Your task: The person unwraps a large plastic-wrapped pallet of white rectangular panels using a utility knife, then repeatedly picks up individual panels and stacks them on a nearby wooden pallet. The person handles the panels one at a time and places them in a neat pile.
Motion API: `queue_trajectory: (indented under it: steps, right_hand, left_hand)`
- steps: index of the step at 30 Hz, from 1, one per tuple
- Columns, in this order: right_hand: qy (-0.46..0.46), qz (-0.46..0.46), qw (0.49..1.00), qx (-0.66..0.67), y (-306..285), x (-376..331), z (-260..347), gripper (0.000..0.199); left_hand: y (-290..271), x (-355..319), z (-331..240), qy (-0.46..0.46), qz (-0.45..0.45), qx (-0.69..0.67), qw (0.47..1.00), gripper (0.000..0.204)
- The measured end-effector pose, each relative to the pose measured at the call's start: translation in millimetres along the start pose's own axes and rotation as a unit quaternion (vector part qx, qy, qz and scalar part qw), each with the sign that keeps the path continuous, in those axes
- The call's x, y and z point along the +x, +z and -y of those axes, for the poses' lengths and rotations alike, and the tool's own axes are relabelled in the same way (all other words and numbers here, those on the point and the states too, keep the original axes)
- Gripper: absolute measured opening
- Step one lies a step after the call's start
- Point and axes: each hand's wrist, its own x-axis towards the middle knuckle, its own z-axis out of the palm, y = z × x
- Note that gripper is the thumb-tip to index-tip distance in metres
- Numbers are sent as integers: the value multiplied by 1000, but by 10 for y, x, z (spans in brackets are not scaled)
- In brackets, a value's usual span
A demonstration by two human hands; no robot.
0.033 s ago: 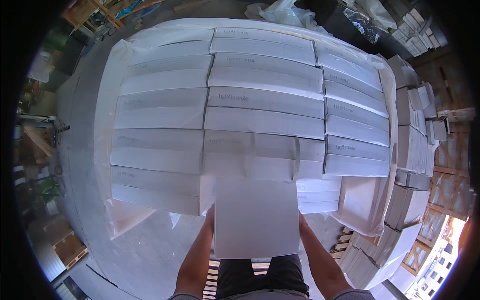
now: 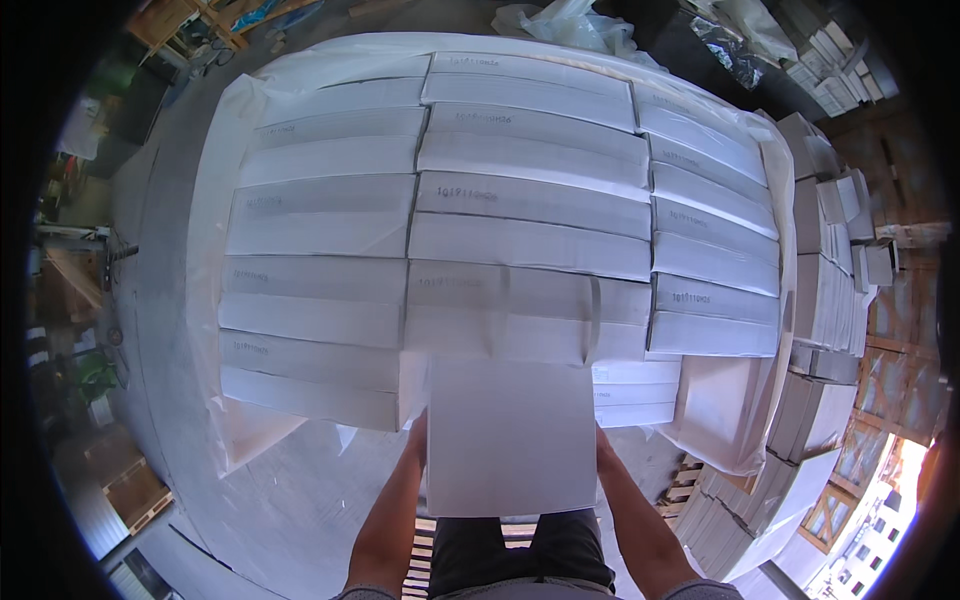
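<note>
A plain white box (image 2: 511,440) is held in front of my body, over my legs, its flat top facing up. My left hand (image 2: 420,432) presses on its left side and my right hand (image 2: 602,440) on its right side; most fingers of both are hidden by the box. Just beyond its far edge lies a white carton (image 2: 545,310) in the stack, with two pale upright strips, one of them a curved strip (image 2: 594,320). Rows of white cartons (image 2: 530,238) with dark printed marks fill the big stack ahead, in three columns.
White plastic wrap (image 2: 205,270) edges the stack. Below the front gap show lower cartons (image 2: 635,392). More piled cartons (image 2: 815,410) stand at right, near wooden crates (image 2: 885,375). A slatted wooden pallet (image 2: 420,560) lies by my legs. Clear plastic sheeting (image 2: 570,25) lies at the far side.
</note>
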Motion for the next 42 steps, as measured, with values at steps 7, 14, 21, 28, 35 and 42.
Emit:
queue_trajectory:
  steps: [7, 14, 21, 28, 35, 42]
  right_hand:
    - [33, -78, 996, -16, 91, -227, -207, 44]
    - [41, -27, 976, -213, -6, -402, 131, 45]
    - [35, -58, 998, 6, -31, -519, 563, 41]
    - [146, -76, 923, 348, -349, -117, 1375, 59]
    - [84, -119, 980, 133, -177, -321, 1468, 54]
    - [9, -322, 947, -14, -92, -645, 1344, 53]
  left_hand:
    - [-342, -272, 1366, 189, 1, 340, 921, 52]
    - [-310, -527, 963, 191, 12, 220, 957, 45]
    - [-215, -1312, -176, 41, 36, -249, 967, 37]
    - [376, -1751, -848, 247, 70, -380, 889, 34]
    - [633, -1680, -461, 242, -24, -272, 931, 24]
    - [285, -261, 1014, 67, -127, 152, 978, 46]
